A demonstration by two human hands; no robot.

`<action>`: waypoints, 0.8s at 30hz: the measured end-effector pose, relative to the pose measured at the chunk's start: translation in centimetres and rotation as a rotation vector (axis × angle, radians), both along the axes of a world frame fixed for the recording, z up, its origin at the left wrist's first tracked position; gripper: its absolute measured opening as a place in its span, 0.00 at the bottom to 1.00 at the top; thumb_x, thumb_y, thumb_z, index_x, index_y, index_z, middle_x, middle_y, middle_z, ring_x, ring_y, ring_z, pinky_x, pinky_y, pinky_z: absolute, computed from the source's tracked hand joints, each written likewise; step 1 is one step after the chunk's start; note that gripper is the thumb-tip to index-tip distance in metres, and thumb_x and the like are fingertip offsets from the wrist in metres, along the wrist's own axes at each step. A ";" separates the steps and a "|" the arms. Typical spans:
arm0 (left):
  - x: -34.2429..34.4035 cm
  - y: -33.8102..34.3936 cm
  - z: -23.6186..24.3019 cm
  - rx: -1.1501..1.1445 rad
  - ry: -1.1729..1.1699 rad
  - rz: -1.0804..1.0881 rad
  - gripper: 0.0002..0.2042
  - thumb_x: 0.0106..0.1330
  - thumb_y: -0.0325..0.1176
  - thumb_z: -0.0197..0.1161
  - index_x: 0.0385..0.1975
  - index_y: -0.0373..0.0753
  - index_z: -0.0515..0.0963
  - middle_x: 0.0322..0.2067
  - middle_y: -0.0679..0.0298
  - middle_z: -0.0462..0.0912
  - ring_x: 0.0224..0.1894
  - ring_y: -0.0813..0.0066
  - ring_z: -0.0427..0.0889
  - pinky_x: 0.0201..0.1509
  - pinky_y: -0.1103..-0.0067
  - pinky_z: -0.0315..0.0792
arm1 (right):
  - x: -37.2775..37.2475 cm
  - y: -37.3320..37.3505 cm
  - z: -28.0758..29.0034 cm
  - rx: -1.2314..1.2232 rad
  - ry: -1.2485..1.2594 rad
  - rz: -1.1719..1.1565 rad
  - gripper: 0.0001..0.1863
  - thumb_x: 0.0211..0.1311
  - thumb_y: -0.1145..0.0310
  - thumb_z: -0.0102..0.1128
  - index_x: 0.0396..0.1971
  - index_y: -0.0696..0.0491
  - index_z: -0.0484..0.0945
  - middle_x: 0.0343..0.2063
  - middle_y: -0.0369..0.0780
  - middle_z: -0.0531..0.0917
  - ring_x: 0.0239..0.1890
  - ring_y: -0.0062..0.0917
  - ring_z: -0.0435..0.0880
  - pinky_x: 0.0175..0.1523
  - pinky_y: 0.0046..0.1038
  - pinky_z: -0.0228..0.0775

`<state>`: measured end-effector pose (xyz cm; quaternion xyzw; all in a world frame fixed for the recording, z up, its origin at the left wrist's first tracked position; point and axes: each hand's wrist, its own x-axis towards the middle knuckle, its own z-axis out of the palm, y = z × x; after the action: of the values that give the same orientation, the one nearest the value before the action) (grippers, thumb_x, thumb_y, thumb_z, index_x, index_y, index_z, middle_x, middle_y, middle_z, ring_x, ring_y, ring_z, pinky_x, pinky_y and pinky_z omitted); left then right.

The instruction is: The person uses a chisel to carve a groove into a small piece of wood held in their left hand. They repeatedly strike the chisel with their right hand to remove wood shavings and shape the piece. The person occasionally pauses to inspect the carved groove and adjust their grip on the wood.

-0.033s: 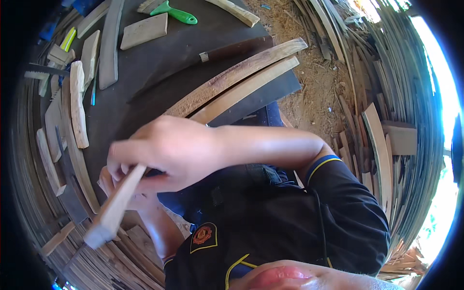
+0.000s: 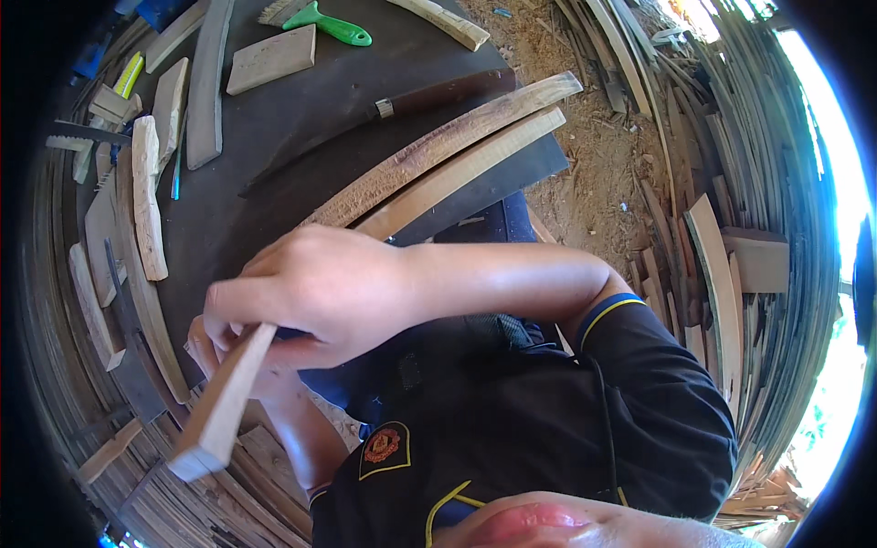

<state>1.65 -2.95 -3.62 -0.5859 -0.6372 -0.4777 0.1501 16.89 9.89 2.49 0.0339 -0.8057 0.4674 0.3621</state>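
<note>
- Wood stick [image 2: 224, 402]: held at the near side of the table [image 2: 301, 110], free end angled down-left in my view.
- Right hand [image 2: 311, 288]: fingers curled round the stick. Left hand [image 2: 274, 376]: tucked behind, mostly hidden; can't tell if it grips.
- Handling, my call: firm right grip, left for steadying only, turn the stick slowly, swing the free end clear of the table's edge.
- Two long strips [image 2: 438, 151] on the table's right side, partly behind the right hand; likely first snag.
- Knife [image 2: 448, 94] on the table, past the strips. I'd reach around its blade.
- Table's far side: green brush [image 2: 338, 27], flat block [image 2: 272, 59]. Left side: saw [image 2: 82, 137], loose offcuts [image 2: 148, 196].
</note>
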 end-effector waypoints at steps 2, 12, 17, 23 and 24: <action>2.2 0.0 1.3 -0.012 -0.214 0.011 0.21 0.75 0.47 0.57 0.37 0.29 0.76 0.31 0.59 0.78 0.33 0.69 0.83 0.32 0.76 0.71 | 0.2 -0.5 -0.3 0.039 0.035 -0.006 0.10 0.61 0.67 0.65 0.40 0.50 0.75 0.27 0.40 0.83 0.31 0.40 0.86 0.34 0.38 0.78; 0.7 2.1 2.3 0.039 0.197 0.078 0.08 0.63 0.21 0.53 0.25 0.39 0.78 0.28 0.64 0.84 0.33 0.64 0.83 0.41 0.70 0.72 | 4.3 5.1 0.8 -0.286 0.502 0.047 0.09 0.73 0.64 0.52 0.43 0.53 0.76 0.28 0.37 0.81 0.33 0.28 0.83 0.38 0.34 0.76; 0.7 1.2 2.4 -0.015 0.197 0.061 0.08 0.58 0.15 0.52 0.26 0.34 0.79 0.32 0.57 0.84 0.36 0.61 0.84 0.44 0.70 0.78 | 13.3 7.9 4.1 -0.376 0.550 0.023 0.17 0.78 0.51 0.37 0.47 0.46 0.72 0.26 0.31 0.72 0.34 0.26 0.71 0.45 0.38 0.64; 1.5 -0.2 3.0 -0.046 0.287 -0.026 0.06 0.68 0.29 0.58 0.38 0.35 0.79 0.40 0.60 0.84 0.43 0.60 0.83 0.56 0.59 0.77 | 18.2 7.5 4.6 -0.209 0.388 -0.019 0.20 0.77 0.48 0.42 0.56 0.44 0.71 0.29 0.31 0.73 0.34 0.25 0.68 0.44 0.36 0.61; 1.5 -0.5 2.7 -0.065 0.324 0.001 0.09 0.71 0.38 0.62 0.40 0.38 0.78 0.40 0.61 0.82 0.43 0.61 0.83 0.59 0.56 0.77 | 18.5 7.4 4.3 -0.161 0.374 -0.045 0.21 0.77 0.48 0.42 0.58 0.45 0.69 0.29 0.33 0.74 0.34 0.27 0.70 0.43 0.37 0.64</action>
<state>3.17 -3.42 -0.88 -0.6595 -0.6200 -0.3559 0.2322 35.37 17.31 6.80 0.0728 -0.6850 0.5077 0.5174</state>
